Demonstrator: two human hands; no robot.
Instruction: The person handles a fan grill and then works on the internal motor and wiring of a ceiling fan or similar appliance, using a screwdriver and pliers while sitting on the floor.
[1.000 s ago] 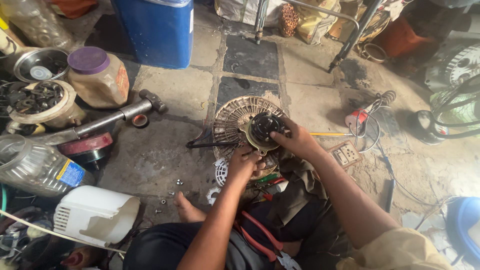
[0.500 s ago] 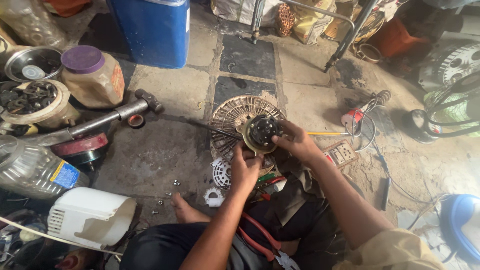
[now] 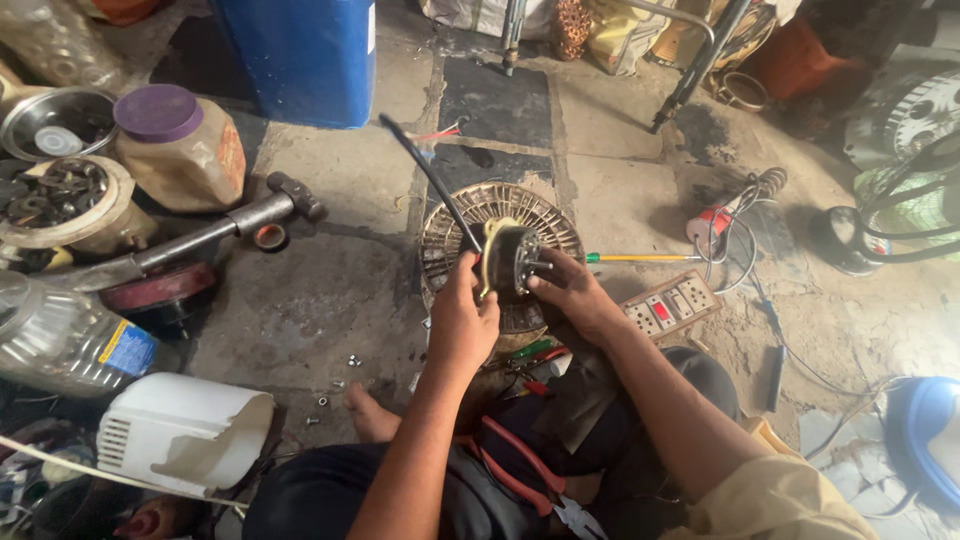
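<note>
Both my hands hold a small dark fan motor [image 3: 512, 258] with a yellowish rim, tilted on its side above a round wire fan grille [image 3: 446, 238] that lies on the floor. My left hand [image 3: 462, 322] grips the motor's left side. Its right side, where a short shaft sticks out, rests in my right hand [image 3: 576, 296]. A black cable [image 3: 425, 168] runs from the motor up to the left.
A blue barrel [image 3: 300, 50] stands at the back. On the left are a purple-lidded jar [image 3: 175, 145], a long metal tool [image 3: 215, 235], a plastic bottle [image 3: 60, 340] and a white housing [image 3: 180, 435]. Right of the grille lie a screwdriver [image 3: 640, 258] and a power strip [image 3: 670, 305]. Red-handled pliers [image 3: 520, 465] rest on my lap.
I have lifted and turned the motor from lying flat on the grille to standing on its side. Its black cable has swung from pointing left to pointing up-left.
</note>
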